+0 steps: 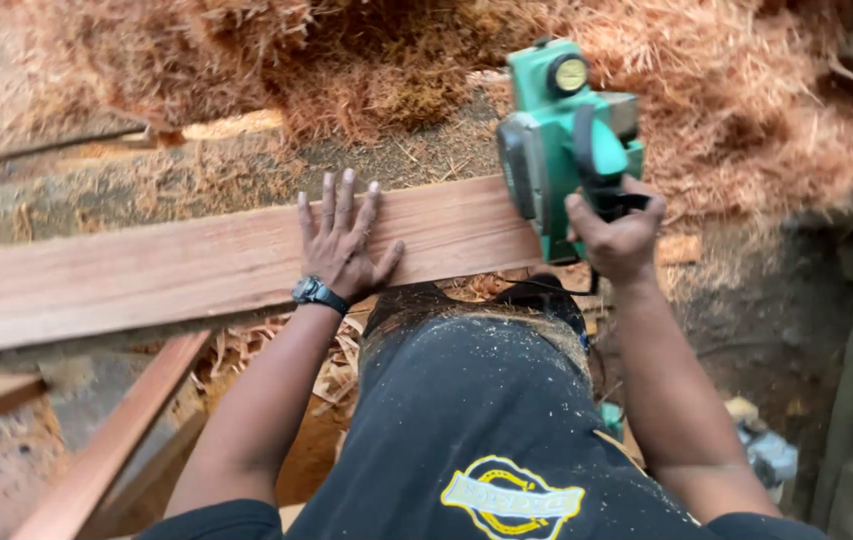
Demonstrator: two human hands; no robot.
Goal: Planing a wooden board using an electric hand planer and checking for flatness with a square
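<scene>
A long reddish wooden plank [147, 270] lies across the view from left to right. My left hand [344, 240] rests flat on it, fingers spread, with a black watch on the wrist. At the plank's right end sits a green electric planer [562, 140]. My right hand [615, 235] grips the planer's black rear handle.
A big heap of reddish wood shavings [397, 60] fills the ground behind the plank. More planks [112, 445] lean below at the lower left. Shavings lie under the plank near my legs. A wooden post [852, 390] stands at the right.
</scene>
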